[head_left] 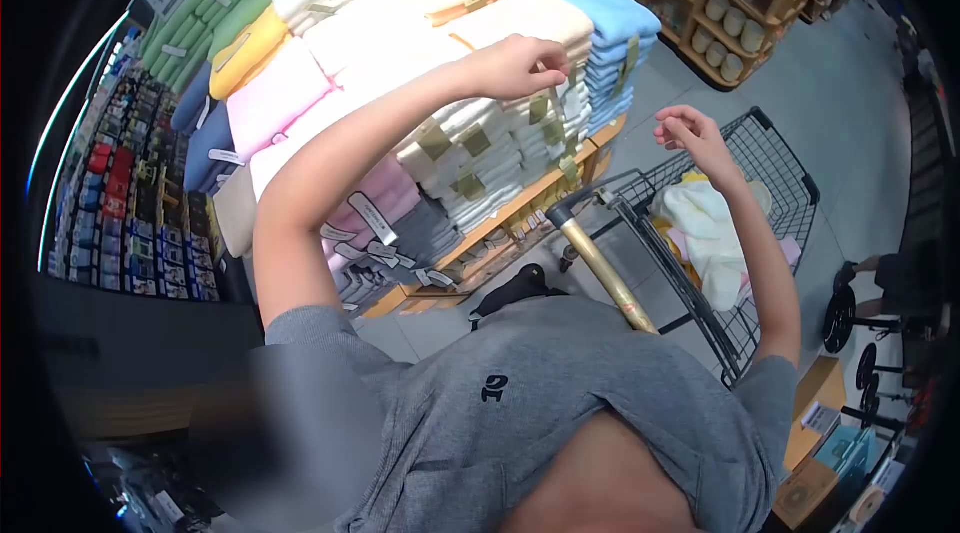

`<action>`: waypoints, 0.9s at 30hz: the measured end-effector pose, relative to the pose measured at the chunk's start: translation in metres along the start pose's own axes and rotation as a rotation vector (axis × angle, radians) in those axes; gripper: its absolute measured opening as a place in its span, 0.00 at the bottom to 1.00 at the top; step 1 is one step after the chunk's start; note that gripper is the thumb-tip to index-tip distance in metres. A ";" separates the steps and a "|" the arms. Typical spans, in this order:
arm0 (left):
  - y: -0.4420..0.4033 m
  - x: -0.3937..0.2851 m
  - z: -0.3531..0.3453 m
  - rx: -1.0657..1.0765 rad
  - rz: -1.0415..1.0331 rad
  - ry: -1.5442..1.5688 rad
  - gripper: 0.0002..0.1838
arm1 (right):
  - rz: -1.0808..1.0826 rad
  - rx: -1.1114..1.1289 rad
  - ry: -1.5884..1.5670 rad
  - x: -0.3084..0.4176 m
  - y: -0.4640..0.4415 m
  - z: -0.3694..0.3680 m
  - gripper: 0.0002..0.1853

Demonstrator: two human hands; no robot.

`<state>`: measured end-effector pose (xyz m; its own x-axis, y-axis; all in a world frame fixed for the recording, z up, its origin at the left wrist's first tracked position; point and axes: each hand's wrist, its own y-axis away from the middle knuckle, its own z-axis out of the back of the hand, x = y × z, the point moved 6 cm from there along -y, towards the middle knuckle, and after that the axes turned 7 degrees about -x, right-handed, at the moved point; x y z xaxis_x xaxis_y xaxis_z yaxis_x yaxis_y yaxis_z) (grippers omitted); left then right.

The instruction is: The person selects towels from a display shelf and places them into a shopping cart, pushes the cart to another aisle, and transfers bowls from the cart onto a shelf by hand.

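Observation:
My left hand (522, 67) is held out over the front corner of a display of folded towels, in front of a cream towel stack (530, 18). Its fingers are loosely curled, with a gap to the thumb and nothing visible in them. My right hand (695, 141) is raised above a black wire shopping cart (770, 148), fingers bent and apart, holding nothing I can see. In the cart lies a bundle of white cloth (705, 233) with yellow and pink pieces around it. The cart's tan handle (605, 273) is close to my torso, touched by neither hand.
Blue towels (612, 28), white rolled towels with tags (475, 158) and pink towels (275, 108) fill the display. Wooden shelves (735, 8) with pale cups stand at the back right. Packaged goods (130, 203) hang at left. Another person's leg (880, 278) shows at right.

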<state>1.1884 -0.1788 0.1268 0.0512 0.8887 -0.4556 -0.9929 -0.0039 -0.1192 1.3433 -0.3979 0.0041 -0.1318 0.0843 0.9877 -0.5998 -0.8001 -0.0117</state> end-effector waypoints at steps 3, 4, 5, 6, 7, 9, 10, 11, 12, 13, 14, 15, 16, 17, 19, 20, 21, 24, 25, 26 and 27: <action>0.062 0.086 0.086 -0.291 0.188 -0.082 0.14 | 0.142 0.129 -0.007 0.063 -0.063 -0.078 0.11; 0.082 0.107 0.106 -0.408 0.257 -0.109 0.13 | 0.186 0.164 0.001 0.080 -0.083 -0.099 0.11; 0.102 0.126 0.125 -0.522 0.324 -0.141 0.13 | 0.233 0.195 0.005 0.094 -0.103 -0.121 0.11; 0.120 0.150 0.137 -0.554 0.378 -0.171 0.13 | 0.274 0.181 0.038 0.101 -0.123 -0.141 0.11; 0.136 0.173 0.147 -0.584 0.430 -0.203 0.14 | 0.316 0.163 0.069 0.105 -0.143 -0.160 0.11; 0.164 0.202 0.156 -0.602 0.581 -0.136 0.14 | 0.401 0.128 0.114 0.114 -0.169 -0.196 0.11; 0.170 0.200 0.152 -0.587 0.673 -0.033 0.15 | 0.441 0.105 0.131 0.117 -0.176 -0.206 0.11; 0.176 0.199 0.146 -0.570 0.762 0.072 0.15 | 0.482 0.082 0.147 0.119 -0.183 -0.216 0.12; 0.181 0.204 0.142 -0.587 0.772 0.095 0.16 | 0.521 0.076 0.175 0.122 -0.195 -0.230 0.12; 0.178 0.206 0.143 -0.583 0.693 -0.019 0.17 | 0.500 0.077 0.158 0.120 -0.211 -0.245 0.12; 0.176 0.206 0.142 -0.575 0.616 -0.131 0.17 | 0.477 0.078 0.141 0.117 -0.226 -0.260 0.13; 0.172 0.205 0.141 -0.565 0.539 -0.241 0.18 | 0.453 0.080 0.127 0.117 -0.235 -0.273 0.13; 0.171 0.202 0.139 -0.568 0.539 -0.282 0.18 | 0.404 0.081 0.144 0.128 -0.233 -0.284 0.14; 0.169 0.199 0.137 -0.570 0.539 -0.322 0.18 | 0.412 0.060 0.221 0.130 -0.240 -0.290 0.15; 0.168 0.193 0.133 -0.565 0.541 -0.398 0.18 | 0.429 0.012 0.375 0.131 -0.265 -0.300 0.16; 0.167 0.189 0.132 -0.557 0.542 -0.434 0.17 | 0.488 -0.052 0.417 0.131 -0.273 -0.302 0.17; 0.166 0.187 0.131 -0.548 0.542 -0.471 0.17 | 0.518 -0.042 0.464 0.131 -0.279 -0.305 0.16; 0.164 0.187 0.129 -0.538 0.563 -0.492 0.17 | 0.563 -0.011 0.588 0.133 -0.288 -0.312 0.14; 0.164 0.186 0.128 -0.550 0.571 -0.493 0.17 | 0.547 0.003 0.618 0.134 -0.285 -0.313 0.14; 0.164 0.186 0.128 -0.560 0.578 -0.494 0.17 | 0.529 0.017 0.647 0.136 -0.283 -0.314 0.15; 0.163 0.185 0.128 -0.569 0.585 -0.494 0.17 | 0.494 0.062 0.621 0.138 -0.283 -0.314 0.14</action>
<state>1.0219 0.0433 0.1359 -0.6174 0.7680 -0.1701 -0.6389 -0.6157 -0.4612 1.2477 0.0267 0.0947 -0.7978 0.0124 0.6029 -0.3146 -0.8615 -0.3985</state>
